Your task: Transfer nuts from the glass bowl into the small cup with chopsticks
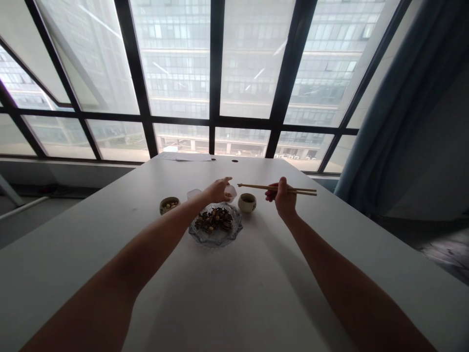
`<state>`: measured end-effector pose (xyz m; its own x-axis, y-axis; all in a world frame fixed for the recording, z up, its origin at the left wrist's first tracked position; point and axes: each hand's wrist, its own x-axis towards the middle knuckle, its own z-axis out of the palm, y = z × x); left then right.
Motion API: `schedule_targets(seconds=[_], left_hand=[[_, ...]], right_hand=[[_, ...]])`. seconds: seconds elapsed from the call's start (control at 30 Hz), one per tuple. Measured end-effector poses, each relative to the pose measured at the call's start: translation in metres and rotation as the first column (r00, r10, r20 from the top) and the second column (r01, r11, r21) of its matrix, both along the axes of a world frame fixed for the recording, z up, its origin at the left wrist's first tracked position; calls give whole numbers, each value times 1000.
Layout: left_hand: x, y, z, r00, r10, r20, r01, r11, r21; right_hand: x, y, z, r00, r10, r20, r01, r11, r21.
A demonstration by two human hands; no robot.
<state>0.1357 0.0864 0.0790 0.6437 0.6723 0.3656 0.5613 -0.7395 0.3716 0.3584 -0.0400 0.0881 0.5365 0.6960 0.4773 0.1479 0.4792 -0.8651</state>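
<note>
My right hand (281, 195) is closed round a pair of wooden chopsticks (302, 191), whose tips point left and seem to hold a small piece. Below and left of the tips sits a small beige cup (246, 203). My left hand (219, 190) is at a small clear bowl (230, 193) with pale pieces inside, its fingers closed at the bowl's edge and one finger pointing right. Under my left wrist stands a scalloped glass dish (215, 239) holding dark and brown pieces. Another clear bowl (193, 194) is partly hidden behind my left forearm.
A second beige cup (169, 205) with nut-like pieces stands left of the glass dish on the white table (227, 293). Paper (186, 157) lies at the far edge, near two dark holes. Windows rise beyond, with a blue curtain (384, 107) at the right.
</note>
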Motion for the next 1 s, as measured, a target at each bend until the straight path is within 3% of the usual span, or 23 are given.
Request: schedule_targets(seconds=[0.13,0.3,0.5,0.67,0.77,0.87,1.0], left_hand=[[-10,-7,5,995,-52,82,46,996,77],[-15,-9,4,988,-76,132,72,997,38],[-11,-1,-4,996,30,81,-25,998,-64],[-18,-3,1,996,85,-3,-85,987,-137],[-39,-13,10,998,63,-10,-64,994,-91],[-75,-26,16,997,69,29,-69,998,7],[-133,-42,11,973,192,124,-205,974,96]], right_hand=[[-17,-10,2,995,22,98,-25,999,35],[-31,-12,-4,933,195,301,-194,980,-32],[-34,-20,16,963,133,235,-136,991,-2],[-40,-29,28,907,310,285,-279,949,-145],[-46,-27,20,868,380,320,-333,923,-192],[-51,-23,10,821,450,351,-383,890,-246],[-53,-23,10,791,492,363,-412,868,-277]])
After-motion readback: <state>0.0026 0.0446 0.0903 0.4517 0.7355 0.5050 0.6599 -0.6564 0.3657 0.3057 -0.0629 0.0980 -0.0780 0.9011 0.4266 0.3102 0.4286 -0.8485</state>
